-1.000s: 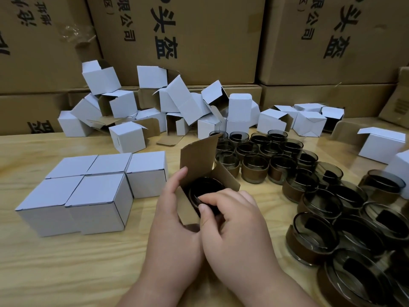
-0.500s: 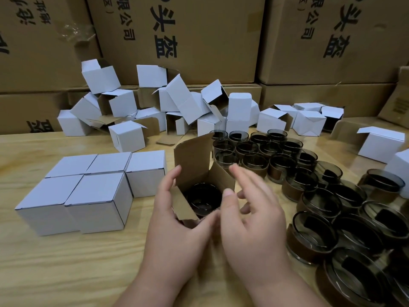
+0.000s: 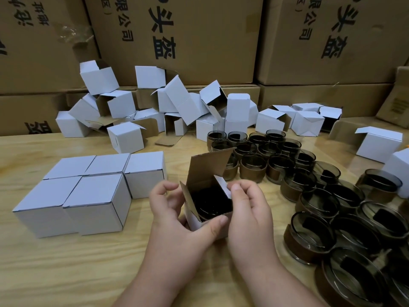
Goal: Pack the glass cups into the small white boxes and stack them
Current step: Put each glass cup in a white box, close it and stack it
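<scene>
Here, left of the left hand (image 3: 177, 220), closed white boxes (image 3: 88, 191) sit packed together on the bench (image 3: 55, 273). The left hand grips the open box (image 3: 205, 220), a glass cup (image 3: 210, 202) inside it. The right hand (image 3: 247, 216) pinches the box's side flap (image 3: 223, 187). Right of it stand loose glass cups (image 3: 309, 238).

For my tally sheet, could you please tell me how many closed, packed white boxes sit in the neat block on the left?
5 closed white boxes: front left, front right, back left, back middle, back right. Any beneath or behind are hidden.
</scene>
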